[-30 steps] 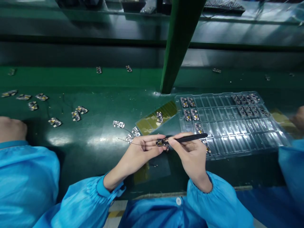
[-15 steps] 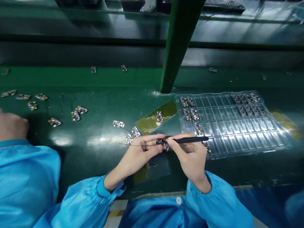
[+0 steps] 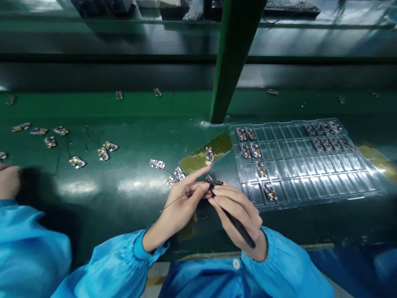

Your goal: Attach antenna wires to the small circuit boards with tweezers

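Observation:
My left hand (image 3: 181,200) pinches a small circuit board (image 3: 217,182) by one end, index finger stretched out above it. A thin dark wire trails back from the board across that hand. My right hand (image 3: 240,209) has its fingers closed at the board's other end and also keeps a slim black pen-like tool (image 3: 238,228) tucked in it, slanting down toward the wrist. Fingers partly hide the board. Close by, loose circuit boards (image 3: 179,174) lie left of my left hand, and another board (image 3: 210,154) rests on a yellowish film strip (image 3: 194,160).
At right lies a clear compartmented tray (image 3: 297,203) with boards in several pockets. More boards (image 3: 77,162) with wires are scattered at left, near another person's hand (image 3: 8,182). A green post (image 3: 228,74) rises behind the film. Several boards lie along the back strip.
The black tool has swung from pointing right to slanting down inside my right hand. My right fingers have closed in at the board, and my left index finger has lifted. The other person's hand moved left.

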The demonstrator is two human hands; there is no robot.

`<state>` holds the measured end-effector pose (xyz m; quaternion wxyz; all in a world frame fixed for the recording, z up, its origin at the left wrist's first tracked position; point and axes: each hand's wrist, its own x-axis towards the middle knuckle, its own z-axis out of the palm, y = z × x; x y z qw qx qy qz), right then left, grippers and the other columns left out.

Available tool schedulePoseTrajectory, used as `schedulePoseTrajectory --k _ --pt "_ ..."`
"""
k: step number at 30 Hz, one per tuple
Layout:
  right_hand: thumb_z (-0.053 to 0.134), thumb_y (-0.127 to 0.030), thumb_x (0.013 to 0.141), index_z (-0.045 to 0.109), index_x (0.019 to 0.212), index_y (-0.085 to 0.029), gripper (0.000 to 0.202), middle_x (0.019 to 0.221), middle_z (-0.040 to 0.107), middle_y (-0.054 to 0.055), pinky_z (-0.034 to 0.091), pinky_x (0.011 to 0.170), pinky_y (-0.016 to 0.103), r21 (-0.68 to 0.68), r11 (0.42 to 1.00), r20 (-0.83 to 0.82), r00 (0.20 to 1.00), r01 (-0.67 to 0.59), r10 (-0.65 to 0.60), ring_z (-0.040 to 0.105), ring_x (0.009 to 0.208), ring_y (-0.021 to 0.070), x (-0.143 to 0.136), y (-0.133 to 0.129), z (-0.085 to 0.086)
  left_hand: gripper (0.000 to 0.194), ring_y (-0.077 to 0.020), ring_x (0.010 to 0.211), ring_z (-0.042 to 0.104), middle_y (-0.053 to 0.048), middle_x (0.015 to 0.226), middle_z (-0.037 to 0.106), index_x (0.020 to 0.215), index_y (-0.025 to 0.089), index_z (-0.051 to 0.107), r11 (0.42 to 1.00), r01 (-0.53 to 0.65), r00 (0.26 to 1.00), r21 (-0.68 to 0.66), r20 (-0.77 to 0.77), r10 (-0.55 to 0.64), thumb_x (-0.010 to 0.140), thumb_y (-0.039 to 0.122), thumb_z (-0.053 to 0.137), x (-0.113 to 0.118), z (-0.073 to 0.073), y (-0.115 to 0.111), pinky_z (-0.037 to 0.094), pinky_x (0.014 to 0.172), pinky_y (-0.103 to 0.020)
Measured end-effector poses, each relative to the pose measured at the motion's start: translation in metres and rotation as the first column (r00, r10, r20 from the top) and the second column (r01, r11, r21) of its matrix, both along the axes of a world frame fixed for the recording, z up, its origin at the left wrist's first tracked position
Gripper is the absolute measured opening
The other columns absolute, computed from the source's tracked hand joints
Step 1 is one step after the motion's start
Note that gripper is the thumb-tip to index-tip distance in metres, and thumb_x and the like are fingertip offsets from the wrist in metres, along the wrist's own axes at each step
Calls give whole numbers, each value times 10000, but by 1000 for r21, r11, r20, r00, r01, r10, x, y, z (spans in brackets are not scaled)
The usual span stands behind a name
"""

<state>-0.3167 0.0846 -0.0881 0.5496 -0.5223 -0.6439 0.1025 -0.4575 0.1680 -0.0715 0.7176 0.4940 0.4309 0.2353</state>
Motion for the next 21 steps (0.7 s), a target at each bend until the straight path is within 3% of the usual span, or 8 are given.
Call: schedulePoseTrajectory --k 3,8,10,12,14,16,18,21 --pt "610 18 829 635 1239 -163 449 1111 727 151 582 990 505 43 998 147 988 -41 35 680 1133 292 2 -5 4 569 -142 808 730 -13 801 774 1447 136 492 1000 -11 1000 4 28 11 926 299 651 -1 3 -1 582 778 -197" --pt "619 26 832 631 1213 -165 426 1078 733 130 588 993 480 69 998 252 968 -1 -17 681 1132 269 3 -9 15 584 -152 811 750 -31 819 787 1430 110 500 999 -45 997 -9 68 45 908 303 678 -1 5 -2 592 795 -203" --pt "632 -28 854 634 1177 -164 351 1066 725 126 595 969 491 127 992 211 977 9 -36 689 1101 272 5 -9 15 597 -168 842 759 -46 849 796 1430 110 497 998 -56 995 -22 78 57 900 308 689 0 5 -1 599 812 -217" --pt "584 -150 928 635 1118 -192 201 1036 719 106 608 909 493 158 985 63 995 67 -77 698 1046 263 8 -7 12 622 -179 864 763 -52 864 799 1439 113 485 998 -60 994 -31 87 62 892 317 700 0 4 0 605 816 -228" --pt "481 -222 992 628 1044 -224 156 982 707 73 616 817 430 61 983 -124 979 172 -163 707 948 227 13 -3 9 638 -183 875 764 -51 859 800 1441 112 482 998 -42 994 -36 96 46 886 333 706 0 2 1 609 824 -236" --pt "456 -225 1004 623 1019 -230 167 945 689 49 589 762 348 -178 961 -187 952 211 -244 696 879 188 16 4 8 625 -185 888 763 -51 855 800 1429 109 495 999 -10 994 -40 105 14 890 351 699 -1 1 2 608 845 -247" --pt "518 -249 981 634 1004 -217 122 927 678 39 553 747 301 -386 908 -145 962 162 -233 679 855 173 18 10 10 601 -182 893 762 -46 865 799 1410 116 516 999 18 993 -44 115 -13 891 360 695 -2 0 3 605 867 -258" --pt "595 -299 937 653 893 -200 123 808 673 15 508 678 259 -521 851 -141 976 68 -165 657 755 155 17 15 12 576 -183 903 760 -37 899 798 1397 138 532 998 43 992 -48 123 -37 889 355 696 -3 -1 3 603 886 -275"
